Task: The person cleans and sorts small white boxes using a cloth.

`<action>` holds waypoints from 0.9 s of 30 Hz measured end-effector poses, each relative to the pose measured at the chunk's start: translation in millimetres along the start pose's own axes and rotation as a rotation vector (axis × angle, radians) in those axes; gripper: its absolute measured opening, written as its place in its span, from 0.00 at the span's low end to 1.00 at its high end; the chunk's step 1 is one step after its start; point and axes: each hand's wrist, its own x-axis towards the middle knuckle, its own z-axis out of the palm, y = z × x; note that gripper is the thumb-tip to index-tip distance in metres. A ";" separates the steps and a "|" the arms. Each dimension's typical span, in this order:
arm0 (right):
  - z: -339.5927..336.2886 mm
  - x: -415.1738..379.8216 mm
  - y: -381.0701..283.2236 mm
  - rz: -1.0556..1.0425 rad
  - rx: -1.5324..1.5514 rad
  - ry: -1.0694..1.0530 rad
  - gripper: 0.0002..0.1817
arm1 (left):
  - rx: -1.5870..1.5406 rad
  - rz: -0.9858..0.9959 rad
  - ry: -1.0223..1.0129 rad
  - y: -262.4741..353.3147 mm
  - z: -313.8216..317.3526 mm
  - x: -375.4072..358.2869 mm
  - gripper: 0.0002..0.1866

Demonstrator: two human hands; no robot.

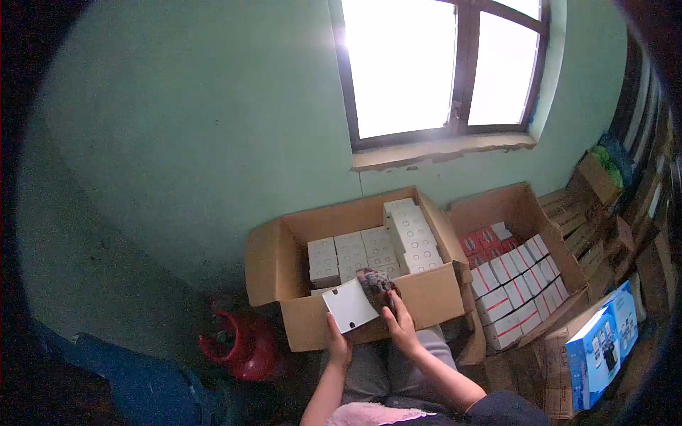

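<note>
My left hand (339, 342) is closed on the lower left edge of a flat white square piece (351, 306) with dark notches at two corners. In my right hand (401, 326) is a dark, patterned cloth-like item (378, 285), which overlaps the right side of the white piece. Both hands are over the front of an open cardboard box (373, 309). Inside that box stand rows of small white boxes (350, 252) with round marks, stacked higher at the right.
A second open carton (522, 203) at the right holds white boxes with red stripes and some red ones. Further right is a blue printed box (604, 351). A red gas cylinder (252, 348) stands at the left, with a window (405, 67) above.
</note>
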 end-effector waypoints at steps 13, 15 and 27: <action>38.7 -39.9 -25.5 0.190 0.865 0.099 0.32 | 0.243 0.037 0.138 6.0 12.2 -7.1 0.39; 52.1 -43.7 -18.5 0.263 0.969 -0.016 0.33 | 0.385 0.090 0.111 5.4 8.2 -6.9 0.40; 74.6 -68.6 5.4 0.040 0.166 -0.354 0.45 | 0.147 -0.044 0.029 -32.5 -39.8 21.6 0.41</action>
